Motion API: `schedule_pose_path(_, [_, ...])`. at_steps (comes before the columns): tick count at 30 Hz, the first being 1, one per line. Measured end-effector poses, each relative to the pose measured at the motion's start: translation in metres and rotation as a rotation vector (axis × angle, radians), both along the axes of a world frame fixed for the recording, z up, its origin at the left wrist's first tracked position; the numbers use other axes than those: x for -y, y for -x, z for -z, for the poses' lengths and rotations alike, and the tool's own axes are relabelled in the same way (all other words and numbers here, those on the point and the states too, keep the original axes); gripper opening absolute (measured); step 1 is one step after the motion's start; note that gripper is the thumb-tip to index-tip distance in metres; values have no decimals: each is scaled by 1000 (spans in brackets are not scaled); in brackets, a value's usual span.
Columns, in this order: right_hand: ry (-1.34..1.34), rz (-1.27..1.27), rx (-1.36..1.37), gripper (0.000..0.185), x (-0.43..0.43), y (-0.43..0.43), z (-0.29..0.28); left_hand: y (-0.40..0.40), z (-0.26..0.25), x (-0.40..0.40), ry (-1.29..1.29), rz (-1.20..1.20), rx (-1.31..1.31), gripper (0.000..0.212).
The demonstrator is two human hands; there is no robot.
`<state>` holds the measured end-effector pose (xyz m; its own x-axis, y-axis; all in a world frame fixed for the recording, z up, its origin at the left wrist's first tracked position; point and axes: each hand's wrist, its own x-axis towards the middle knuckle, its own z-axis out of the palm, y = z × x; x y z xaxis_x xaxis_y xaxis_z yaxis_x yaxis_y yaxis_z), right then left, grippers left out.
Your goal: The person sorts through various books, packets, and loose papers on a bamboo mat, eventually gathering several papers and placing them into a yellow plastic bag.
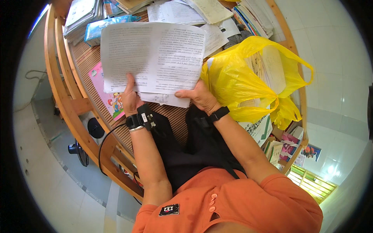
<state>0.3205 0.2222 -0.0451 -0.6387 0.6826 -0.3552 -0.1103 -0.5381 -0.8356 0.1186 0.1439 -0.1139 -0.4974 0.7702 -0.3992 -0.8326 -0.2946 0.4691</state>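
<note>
Both hands hold a wide stack of printed sheets [154,55] by its lower edge, above a slatted bamboo mat [177,125]. My left hand [131,96] has its thumb on the front near the lower left, with the fingers behind. At the lower right corner, my right hand [201,94] presses its thumb over the front. Smaller loose papers [166,99] show below the stack's bottom edge. Partly under the stack on the left lies a pink illustrated booklet [100,84]. Right of my right hand stands a yellow plastic bag [233,78], open and with papers inside.
A blue plastic package [107,27] lies beside a pile of papers [83,17] at upper left. More paper stacks [180,13] lie at the top. Wooden bed rails [62,96] border the left side. A cable [102,148] hangs from my left wrist. Books [275,151] stand at lower right.
</note>
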Motion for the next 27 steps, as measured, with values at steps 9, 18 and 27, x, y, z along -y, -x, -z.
schedule_pose_path(9, [520, 247, -304, 47, -27, -21, 22, -3, -10, 11, -40, 33, -14, 44])
schedule_pose_path(18, [119, 338, 147, 28, -38, -13, 73, 37, 37, 21, 85, 26, -41, 46])
schedule_pose_path(27, [-683, 482, 319, 25, -87, -15, -40, 53, 45, 25, 234, -35, -127, 47])
